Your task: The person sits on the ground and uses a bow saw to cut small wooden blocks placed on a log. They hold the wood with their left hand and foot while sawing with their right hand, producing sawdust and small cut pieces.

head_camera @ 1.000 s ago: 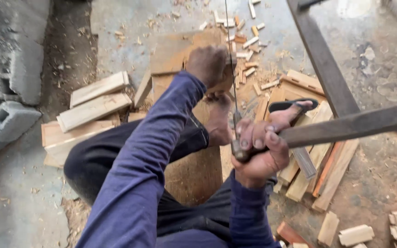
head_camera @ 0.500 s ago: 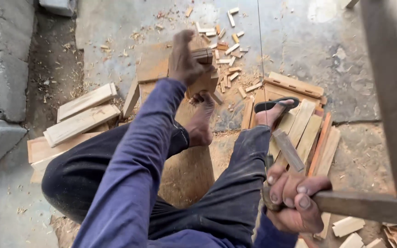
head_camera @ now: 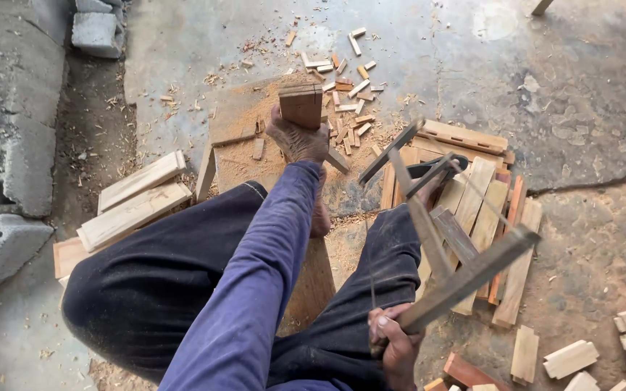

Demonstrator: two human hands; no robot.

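My left hand [head_camera: 295,137] reaches forward in a blue sleeve and grips a reddish wooden block [head_camera: 301,103] that stands on a flat board [head_camera: 237,123] strewn with sawdust. My right hand [head_camera: 394,346] is low near my knee, closed on the end of a wooden frame saw [head_camera: 440,239]; the saw's frame slants up to the right, off the block. My legs in dark trousers are spread on the ground, one bare foot [head_camera: 319,217] resting by the board.
Cut planks [head_camera: 483,210] lie stacked on the right, lighter boards [head_camera: 135,199] on the left. Small offcuts [head_camera: 345,80] are scattered beyond the block. Concrete blocks [head_camera: 9,242] line the left edge. More wood pieces [head_camera: 570,358] sit at lower right.
My right hand has pulled the frame saw down and back toward my knee, away from the block. The left hand stays on the block, and the view has tilted.
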